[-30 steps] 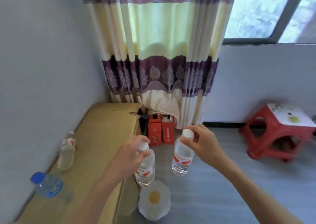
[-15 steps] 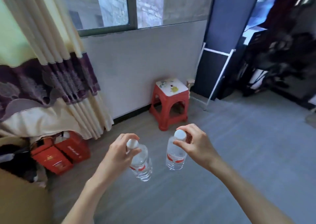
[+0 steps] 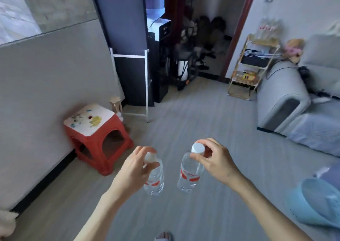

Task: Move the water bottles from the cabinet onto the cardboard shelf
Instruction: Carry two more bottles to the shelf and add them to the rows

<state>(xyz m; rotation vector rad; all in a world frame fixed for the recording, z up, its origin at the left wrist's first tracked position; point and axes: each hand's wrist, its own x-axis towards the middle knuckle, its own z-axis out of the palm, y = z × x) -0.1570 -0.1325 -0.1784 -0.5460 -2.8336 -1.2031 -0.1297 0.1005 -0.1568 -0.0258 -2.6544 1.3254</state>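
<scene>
Bottles [image 3: 189,174]: clear glossy plastic, red-and-white printed labels, white matt plastic caps.
Stool [image 3: 97,137], left of frame: red moulded plastic, glossy; white printed top.
Floor [image 3: 211,112]: grey wood-grain boards, matt.
Sofa [image 3: 287,93], right of frame: grey cloth.
Rack [image 3: 253,64], upper right: thin gold-coloured metal frame.

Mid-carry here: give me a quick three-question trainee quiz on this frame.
1. True or false: each hand carries a water bottle by its cap end.
2. Which thing stands against the wall on the person's left? A) red stool B) blue basin C) gold rack
3. Fill in: both bottle caps are ____ in colour.

Key: 1 true: left hand holds the left bottle, right hand the right bottle. 2 A, the red stool. 3 white.
</scene>
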